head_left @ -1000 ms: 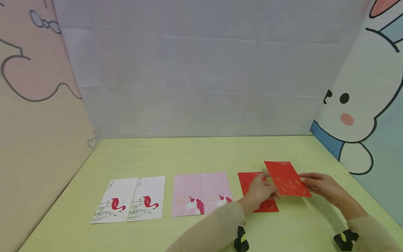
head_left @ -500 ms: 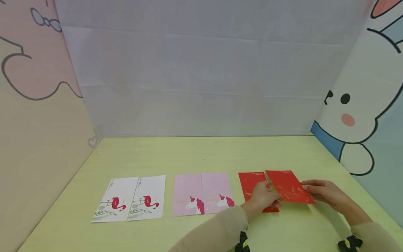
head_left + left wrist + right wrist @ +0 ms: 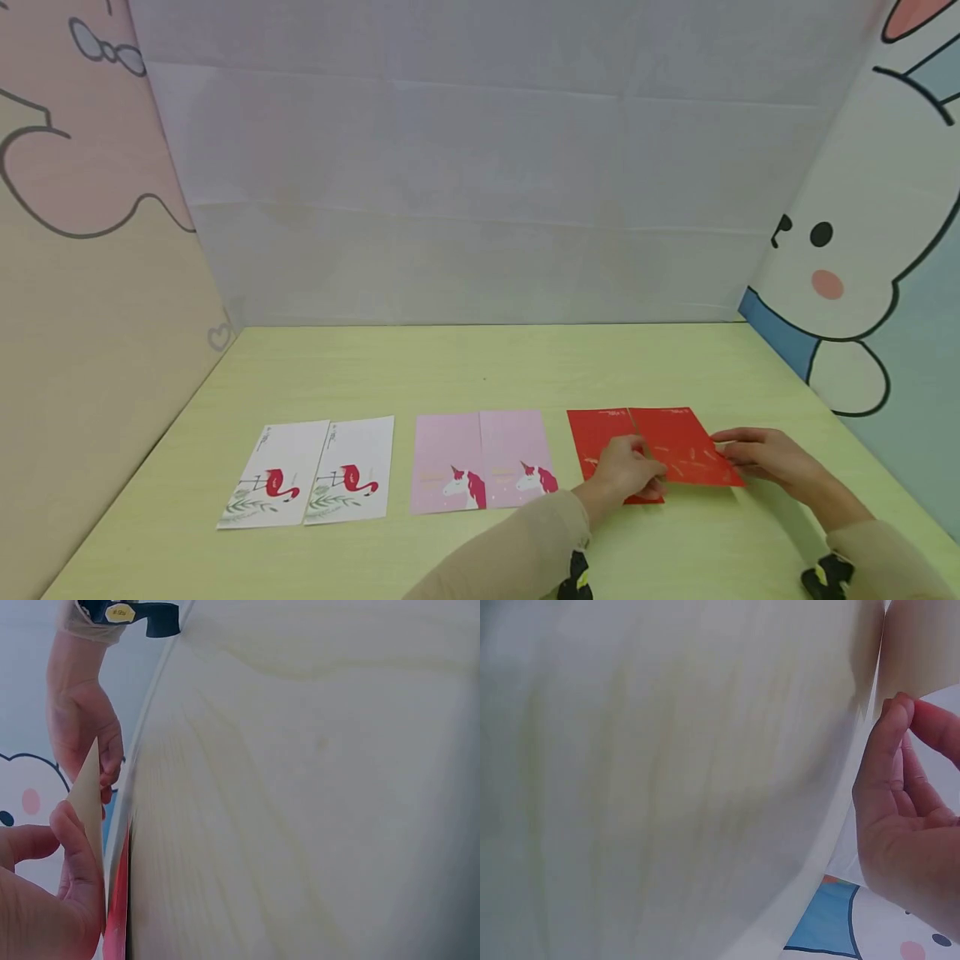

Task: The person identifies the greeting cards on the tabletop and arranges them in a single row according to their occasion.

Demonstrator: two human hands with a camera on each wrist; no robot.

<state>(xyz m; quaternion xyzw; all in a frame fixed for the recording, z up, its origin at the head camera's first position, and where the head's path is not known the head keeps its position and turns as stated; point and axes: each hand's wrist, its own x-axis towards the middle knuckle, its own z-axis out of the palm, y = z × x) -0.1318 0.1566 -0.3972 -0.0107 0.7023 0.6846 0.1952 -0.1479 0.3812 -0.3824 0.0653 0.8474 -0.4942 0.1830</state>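
Note:
My right hand (image 3: pixel 772 458) pinches the right edge of a red card (image 3: pixel 690 446) with pale printing, held slightly tilted above the table. Its pale back (image 3: pixel 919 660) shows between thumb and finger in the right wrist view. My left hand (image 3: pixel 624 467) holds the same card by its left edge, and in the left wrist view the thumb lies against the pale underside (image 3: pixel 88 799). Below that hand a second red card (image 3: pixel 598 423) lies flat, partly covered by the fingers. The two red cards meet side by side along their upper edges.
Two pink unicorn cards (image 3: pixel 447 450) lie edge to edge in the middle of the table (image 3: pixel 480 358). Further left are two white flamingo cards (image 3: pixel 352 454), also side by side. A white sheet (image 3: pixel 480 192) hangs behind, and printed panels (image 3: pixel 840 250) flank the table.
Both hands have lowered the right red card toward the table. It has then shifted slightly left, closing the gap to the other red card. The pink and white cards stay put.

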